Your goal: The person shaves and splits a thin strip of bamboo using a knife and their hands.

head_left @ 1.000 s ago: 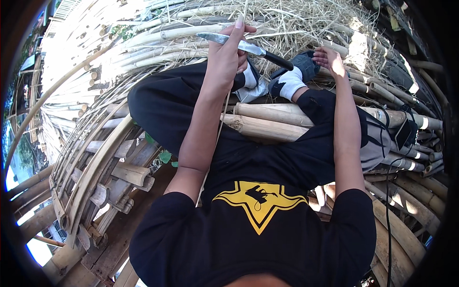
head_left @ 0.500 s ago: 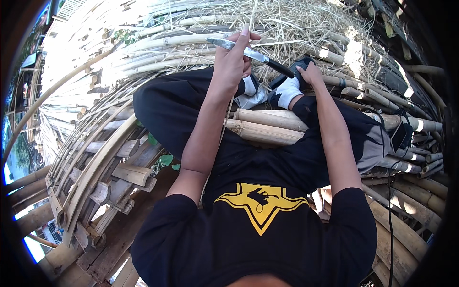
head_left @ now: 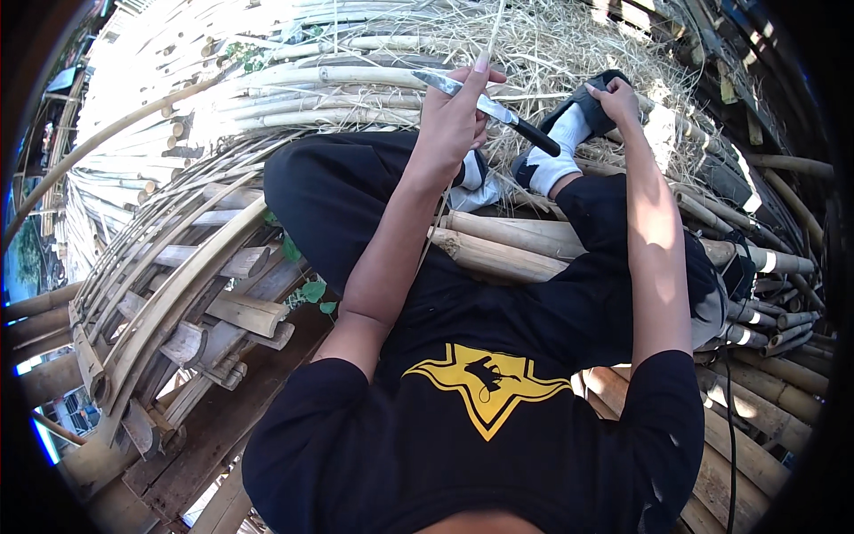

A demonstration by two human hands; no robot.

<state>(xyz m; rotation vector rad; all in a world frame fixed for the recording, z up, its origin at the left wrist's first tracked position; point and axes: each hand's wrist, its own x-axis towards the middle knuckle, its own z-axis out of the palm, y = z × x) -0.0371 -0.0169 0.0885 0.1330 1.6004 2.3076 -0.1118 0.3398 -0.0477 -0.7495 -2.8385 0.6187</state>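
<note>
My left hand (head_left: 449,120) is closed around a knife (head_left: 536,136) and a thin bamboo strip (head_left: 495,34). The blade points to the upper left, and the black handle sticks out on the right. The strip rises beyond my fingers and runs down along my forearm. Farther right, my right hand (head_left: 616,100) pinches the edge of a dark sandal (head_left: 574,102) by one foot. That foot wears a white sock (head_left: 567,142) and lies beside the knife handle. My right fingertips are partly hidden against the sandal.
Split bamboo poles (head_left: 507,245) lie between my crossed legs. Pale shavings (head_left: 569,53) heap up ahead. Cut bamboo pieces (head_left: 245,313) are stacked at left, under a long bent strip (head_left: 116,147). A black cable (head_left: 731,427) hangs at right.
My right hand has moved up and to the right with the sandal edge, which now stands farther out from the foot. My left hand and the knife have shifted slightly right.
</note>
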